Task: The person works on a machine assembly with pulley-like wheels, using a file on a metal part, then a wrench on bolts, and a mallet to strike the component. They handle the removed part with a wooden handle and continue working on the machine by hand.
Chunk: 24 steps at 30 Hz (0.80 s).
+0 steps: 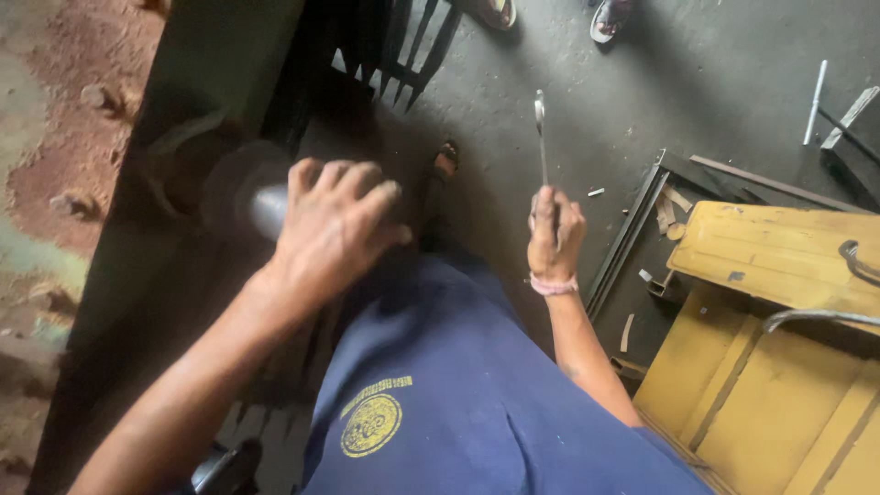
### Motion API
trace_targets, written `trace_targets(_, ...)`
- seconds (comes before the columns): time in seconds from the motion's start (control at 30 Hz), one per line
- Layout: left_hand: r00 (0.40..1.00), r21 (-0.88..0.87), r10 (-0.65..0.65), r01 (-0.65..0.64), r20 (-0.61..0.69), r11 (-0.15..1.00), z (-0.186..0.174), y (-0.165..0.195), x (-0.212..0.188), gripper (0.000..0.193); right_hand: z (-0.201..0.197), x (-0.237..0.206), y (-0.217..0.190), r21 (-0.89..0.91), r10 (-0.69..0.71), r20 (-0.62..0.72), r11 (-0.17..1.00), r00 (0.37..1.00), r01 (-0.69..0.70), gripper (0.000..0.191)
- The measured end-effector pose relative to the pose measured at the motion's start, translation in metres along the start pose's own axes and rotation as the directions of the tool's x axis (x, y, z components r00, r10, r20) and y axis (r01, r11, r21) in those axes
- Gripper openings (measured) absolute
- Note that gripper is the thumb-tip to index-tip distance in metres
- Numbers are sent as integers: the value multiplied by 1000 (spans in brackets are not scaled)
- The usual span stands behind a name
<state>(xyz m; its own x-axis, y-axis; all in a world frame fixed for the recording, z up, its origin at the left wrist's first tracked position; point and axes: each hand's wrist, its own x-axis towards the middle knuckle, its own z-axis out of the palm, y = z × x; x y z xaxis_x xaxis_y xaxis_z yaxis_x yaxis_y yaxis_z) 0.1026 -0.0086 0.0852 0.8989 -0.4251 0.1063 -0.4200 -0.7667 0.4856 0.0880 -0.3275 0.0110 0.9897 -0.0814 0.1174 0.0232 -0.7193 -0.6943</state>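
Note:
My left hand [332, 229] rests over the end of a grey metal shaft [266, 209] that sticks out from a round dark disc [229, 183] on a green machine frame [197, 82]. Its fingers curl around the shaft's tip. My right hand [555, 234] is closed around the handle of a slim metal spanner [541, 128], which points up and away from me. A pink band circles that wrist. My blue shirt with a round yellow emblem [371, 423] fills the lower middle.
A yellow wooden box [779, 312] with metal handles stands at the right. Metal strips and bars [642, 220] lie on the grey concrete floor beside it. Dark pointed metal bars [403, 55] are at the top. Other people's sandalled feet [610, 18] show at the top edge.

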Motion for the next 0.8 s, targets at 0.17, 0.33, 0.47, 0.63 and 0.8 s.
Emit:
trace_targets(0.17,930,-58,35,-60,-365,997,7,-7,104,39,15,62,27,362,146,-16,923,989,-130,51)
trace_targets(0.33,881,60,210,-204,-424,977,30,-25,221,47,16,105,60,585,97,20,806,995,-90,51)
trace_targets(0.47,950,-150,212,-249,-230,957,34,-49,276,64,24,134,74,147,-20,4,989,1000,20,51)
trace_targets(0.63,950,-170,260,-289,-175,942,39,-64,289,79,56,164,63,-41,-164,17,986,986,164,35)
trace_targets(0.8,951,-160,208,-248,-229,955,54,-62,287,75,74,168,29,-129,-277,32,952,960,278,38)
